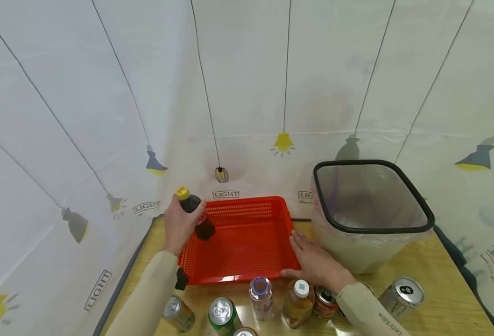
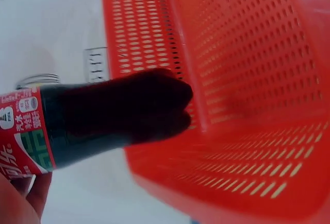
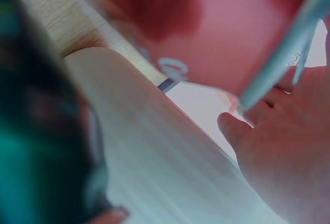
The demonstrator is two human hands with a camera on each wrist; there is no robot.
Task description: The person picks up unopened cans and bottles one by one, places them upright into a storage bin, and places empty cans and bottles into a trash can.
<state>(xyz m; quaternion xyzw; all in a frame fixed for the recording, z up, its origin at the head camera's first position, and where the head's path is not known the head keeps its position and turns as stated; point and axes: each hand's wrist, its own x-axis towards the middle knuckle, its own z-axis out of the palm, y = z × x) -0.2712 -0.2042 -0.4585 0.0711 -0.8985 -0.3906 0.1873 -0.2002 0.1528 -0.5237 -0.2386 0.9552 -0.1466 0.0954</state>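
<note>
My left hand grips a dark cola bottle with a yellow cap and red label. The bottle slants over the left part of a red plastic basket, cap toward the upper left. In the left wrist view the bottle's dark base points into the basket, and only part of the hand shows at the lower left. At the basket's right side, my right hand lies with fingers extended against the rim. The right wrist view shows that hand with its thumb apart and nothing grasped.
A bin with a black rim and plastic liner stands right of the basket. Along the near side are a clear bottle, an amber bottle, a green can, a silver can and other cans. Printed sheets hang behind.
</note>
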